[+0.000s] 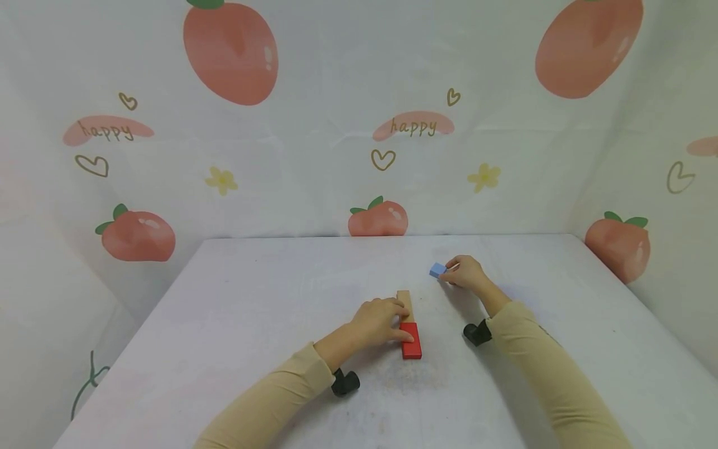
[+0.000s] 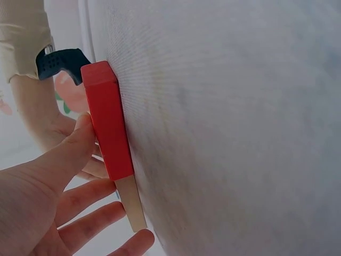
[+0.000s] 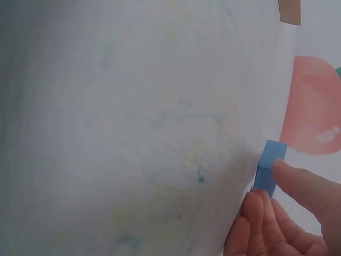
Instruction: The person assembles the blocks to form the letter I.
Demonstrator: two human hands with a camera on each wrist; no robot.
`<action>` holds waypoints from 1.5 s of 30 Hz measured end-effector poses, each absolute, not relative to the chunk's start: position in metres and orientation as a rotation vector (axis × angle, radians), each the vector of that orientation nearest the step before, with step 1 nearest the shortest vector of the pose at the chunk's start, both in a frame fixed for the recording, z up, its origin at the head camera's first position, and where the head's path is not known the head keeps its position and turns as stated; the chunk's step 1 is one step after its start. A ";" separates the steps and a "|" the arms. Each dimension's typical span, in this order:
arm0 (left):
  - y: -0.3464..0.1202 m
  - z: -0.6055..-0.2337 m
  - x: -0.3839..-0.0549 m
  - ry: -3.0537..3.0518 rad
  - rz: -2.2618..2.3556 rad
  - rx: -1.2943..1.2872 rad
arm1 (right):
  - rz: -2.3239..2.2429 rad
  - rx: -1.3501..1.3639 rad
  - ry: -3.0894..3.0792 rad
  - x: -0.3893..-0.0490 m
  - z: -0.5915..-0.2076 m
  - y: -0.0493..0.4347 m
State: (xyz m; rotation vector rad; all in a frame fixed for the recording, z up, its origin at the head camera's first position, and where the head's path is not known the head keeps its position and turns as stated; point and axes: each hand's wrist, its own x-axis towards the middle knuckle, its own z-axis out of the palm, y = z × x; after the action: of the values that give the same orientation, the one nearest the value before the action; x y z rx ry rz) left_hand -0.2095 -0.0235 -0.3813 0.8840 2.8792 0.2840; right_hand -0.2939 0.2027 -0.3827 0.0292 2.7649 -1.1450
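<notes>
A red block (image 1: 412, 350) lies lengthwise on the white table, end to end with a bare wooden block (image 1: 403, 298) on its far side. My left hand (image 1: 377, 321) reaches over from the left; its thumb touches the red block (image 2: 108, 125), and its spread fingers lie along the wooden block (image 2: 131, 205). Farther back and to the right, my right hand (image 1: 467, 273) pinches a small blue block (image 1: 437, 270) between thumb and fingers. In the right wrist view the thumb presses one face of the blue block (image 3: 274, 149), with curled fingers beneath it, close to the tabletop.
The white table (image 1: 269, 287) ends at the back against a white curtain (image 1: 314, 168) printed with fruit, hearts and words. Black wrist mounts (image 1: 345, 383) hang below both sleeves, low over the table. A green cord (image 1: 90, 380) shows at the left edge.
</notes>
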 end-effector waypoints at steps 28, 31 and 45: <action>-0.023 -0.382 -0.211 2.866 0.289 0.864 | -1.105 0.001 2.820 -0.292 -0.381 0.202; -0.023 -0.382 -0.211 2.870 0.285 0.874 | -1.113 -0.020 2.813 -0.291 -0.381 0.203; -0.023 -0.381 -0.210 2.874 0.265 0.871 | -1.135 -0.039 2.787 -0.290 -0.378 0.203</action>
State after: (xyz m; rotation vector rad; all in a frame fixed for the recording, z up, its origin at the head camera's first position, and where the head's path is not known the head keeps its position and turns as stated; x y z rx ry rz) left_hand -0.2096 -0.0235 -0.3809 0.8712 2.8740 0.2654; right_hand -0.2901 0.2025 -0.3781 -0.0389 2.7873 -1.1347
